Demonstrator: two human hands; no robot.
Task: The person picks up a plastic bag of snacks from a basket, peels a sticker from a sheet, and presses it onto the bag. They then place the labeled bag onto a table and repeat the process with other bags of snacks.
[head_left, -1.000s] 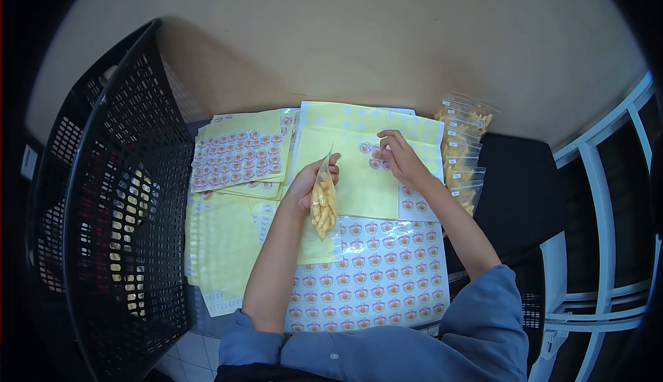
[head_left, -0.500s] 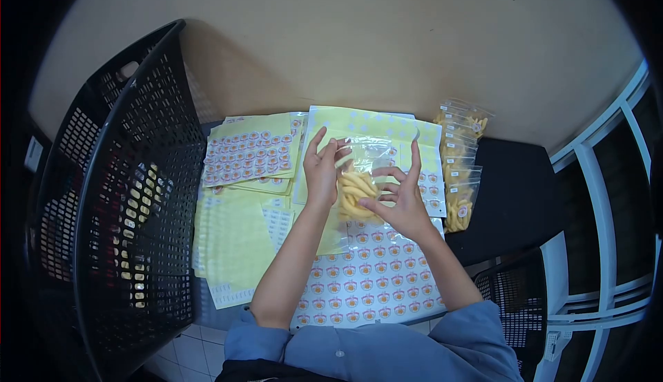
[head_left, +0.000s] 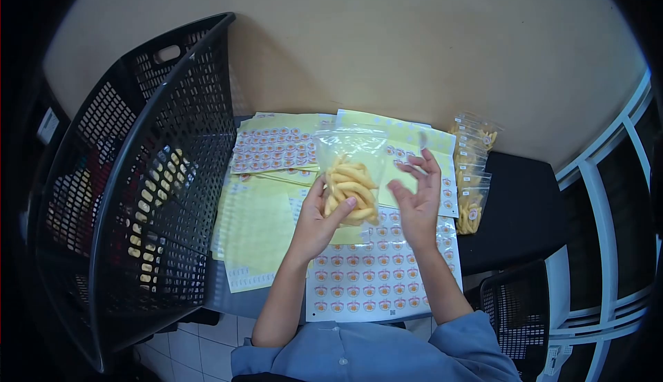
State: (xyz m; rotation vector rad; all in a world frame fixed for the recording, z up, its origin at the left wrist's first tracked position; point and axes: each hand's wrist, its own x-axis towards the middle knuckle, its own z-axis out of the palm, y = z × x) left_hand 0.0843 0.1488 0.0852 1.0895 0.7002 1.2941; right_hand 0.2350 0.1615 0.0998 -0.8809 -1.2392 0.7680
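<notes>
A clear zip bag of yellow curved snack sticks (head_left: 351,182) is in my left hand (head_left: 319,220), the thumb pressed on its front and the fingers behind. The bag stands upright, zip strip at the top. To its right my right hand (head_left: 420,199) is raised and open, fingers apart and slightly curled. A small pale blurred piece (head_left: 423,139) shows at the tip of its index finger. Beneath both hands lies a white sheet of round printed stickers (head_left: 369,271).
A large black basket (head_left: 166,195) with yellow packs stands at left. Yellow backing sheets (head_left: 259,226) and a sticker sheet (head_left: 273,148) lie beside it. Filled, labelled bags (head_left: 472,202) overlap in a row at right. Behind the table is a beige wall (head_left: 359,43).
My left hand has moved from the bag's top edge to grip its lower side, and the bag now faces up. My right hand has let go and drawn away right. The view has shifted.
</notes>
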